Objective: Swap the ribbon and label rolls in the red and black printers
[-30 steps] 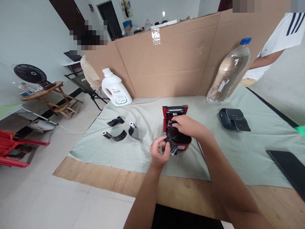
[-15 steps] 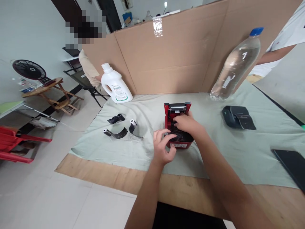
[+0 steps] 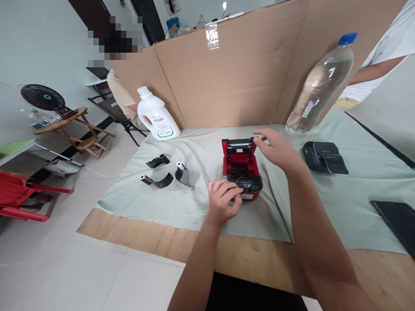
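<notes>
A small red and black printer (image 3: 226, 166) stands on the cloth with its lid (image 3: 240, 146) raised. Inside it lies a glossy black strip (image 3: 248, 185) that comes out over the front edge. My left hand (image 3: 223, 198) is at the printer's front left, fingers curled and pinched on the strip's end. My right hand (image 3: 275, 149) has its fingertips around the upper right corner of the raised lid. To the left lie small rolls with black tails: one roll (image 3: 158, 161) behind, a second roll (image 3: 157, 180) in front and a third roll (image 3: 180, 172) nearer the printer.
A white jug (image 3: 158, 116) and a tall clear bottle (image 3: 324, 88) stand before a cardboard screen (image 3: 233, 82). At right are a black device (image 3: 324, 156) and a phone (image 3: 397, 222). Two other people are partly visible behind. The table's wooden edge (image 3: 145, 235) shows in front.
My right hand has come out of the printer's inside and moved up and back to the lid's right corner. My left hand's fingers have closed in at the printer's front.
</notes>
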`<state>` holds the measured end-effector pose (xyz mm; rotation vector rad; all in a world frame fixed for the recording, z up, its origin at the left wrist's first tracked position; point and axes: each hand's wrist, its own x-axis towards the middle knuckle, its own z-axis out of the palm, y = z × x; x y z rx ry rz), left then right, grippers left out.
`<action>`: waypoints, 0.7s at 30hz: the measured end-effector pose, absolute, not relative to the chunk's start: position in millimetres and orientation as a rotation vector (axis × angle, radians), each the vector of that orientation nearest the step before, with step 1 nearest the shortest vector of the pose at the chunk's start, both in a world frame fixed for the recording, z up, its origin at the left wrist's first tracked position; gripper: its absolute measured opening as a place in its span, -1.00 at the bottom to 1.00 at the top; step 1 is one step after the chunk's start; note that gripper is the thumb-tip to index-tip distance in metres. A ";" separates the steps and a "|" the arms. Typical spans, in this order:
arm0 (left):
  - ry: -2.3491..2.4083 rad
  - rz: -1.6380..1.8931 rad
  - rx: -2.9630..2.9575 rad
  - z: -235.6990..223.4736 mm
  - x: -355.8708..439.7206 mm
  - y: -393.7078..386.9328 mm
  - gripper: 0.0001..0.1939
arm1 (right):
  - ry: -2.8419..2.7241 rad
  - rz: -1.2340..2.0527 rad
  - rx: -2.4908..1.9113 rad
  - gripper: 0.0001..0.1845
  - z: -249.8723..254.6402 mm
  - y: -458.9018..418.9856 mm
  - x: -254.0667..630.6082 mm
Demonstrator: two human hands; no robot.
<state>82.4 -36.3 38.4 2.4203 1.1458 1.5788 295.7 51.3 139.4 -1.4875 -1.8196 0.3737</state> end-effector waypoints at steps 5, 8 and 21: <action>1.075 1.678 2.467 38.0 82.9 -38.3 -0.78 | -1.838 0.458 -1.451 -0.65 122.4 64.3 291.9; 1.043 1.705 2.476 37.7 82.9 -39.4 -0.78 | -1.815 0.539 -1.452 -0.65 120.2 58.4 292.7; 1.032 1.692 2.434 36.5 82.8 -46.7 -0.86 | -1.264 0.931 -1.196 -0.35 28.4 14.4 274.0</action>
